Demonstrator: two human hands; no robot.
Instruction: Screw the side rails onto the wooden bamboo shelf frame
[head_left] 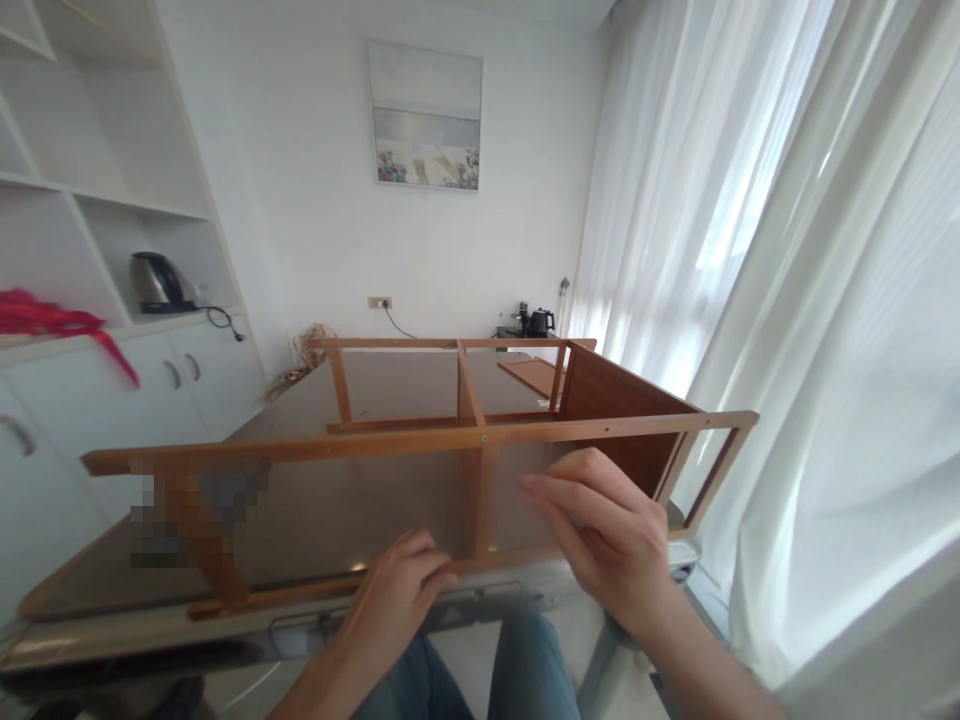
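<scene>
A wooden shelf frame [420, 440] lies on its side across a long brown table [397, 385]. It has two slatted rails, a centre upright and a solid end panel at the right. My left hand [397, 590] is closed on the frame's near lower rail, just left of the centre upright. My right hand [607, 530] hovers beside that upright with fingers held together and slightly curled, pointing left. Nothing shows inside the right hand.
White shelving and cabinets with a steel kettle [154, 282] and a red cloth [52, 320] stand at the left. A black kettle [540, 322] sits at the table's far end. Sheer curtains [787, 300] fill the right side. My knees in jeans are below.
</scene>
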